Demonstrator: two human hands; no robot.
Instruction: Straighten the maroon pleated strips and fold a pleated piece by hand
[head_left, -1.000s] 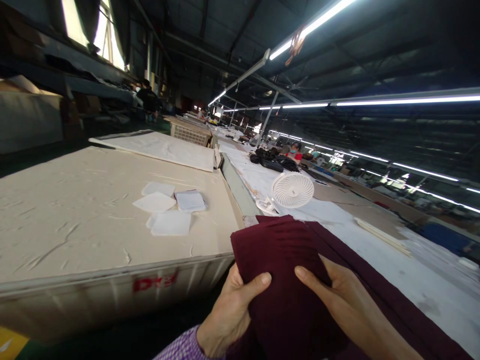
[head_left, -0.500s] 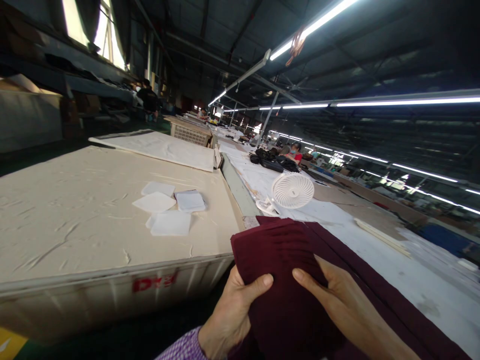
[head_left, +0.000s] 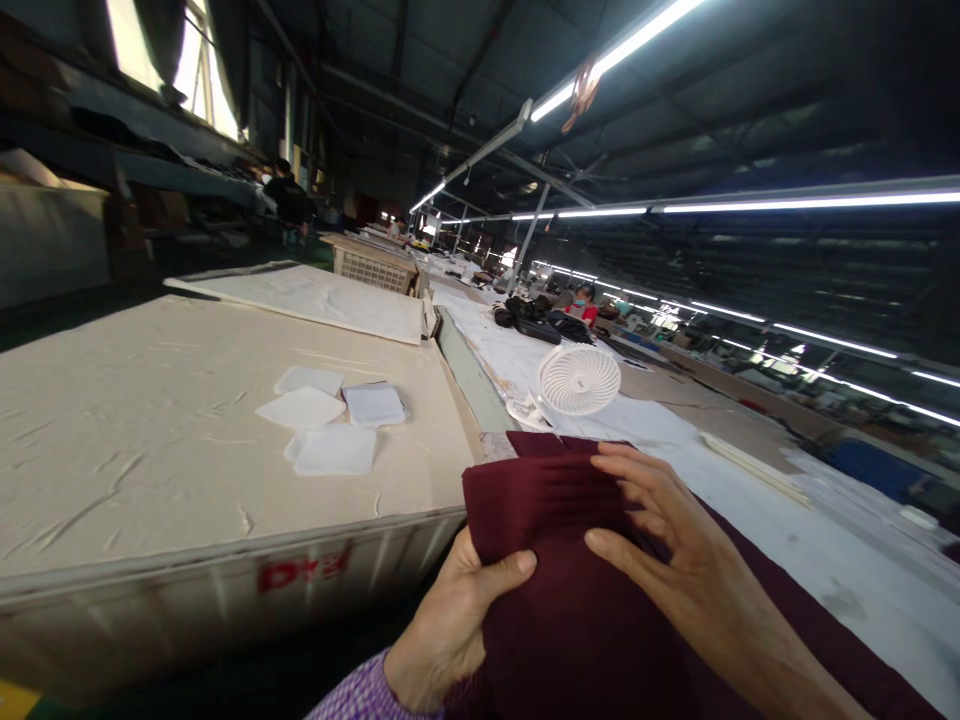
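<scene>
A folded stack of maroon fabric (head_left: 555,560) is held up before me at the table's near edge. My left hand (head_left: 457,610) grips its left side, thumb on top and fingers hidden underneath. Over the right side of the stack, my right hand (head_left: 675,550) is open, with the thumb apart from the stretched fingers. Its fingertips are at the upper right part of the cloth, and the thumb tip is over its face. More maroon fabric (head_left: 817,620) lies on the table to the right, partly behind my right forearm.
A white clip-on fan (head_left: 579,380) stands beyond the fabric on the white-covered table (head_left: 757,510). To the left, several white cut pieces (head_left: 334,450) lie on a cream-covered bin (head_left: 150,400). Pale strips (head_left: 754,468) rest at right. A person (head_left: 583,305) sits farther back.
My right hand has loosened its hold on the right edge, and its fingers have come up over the top of the fabric. My left hand keeps its grip. The view has shifted slightly.
</scene>
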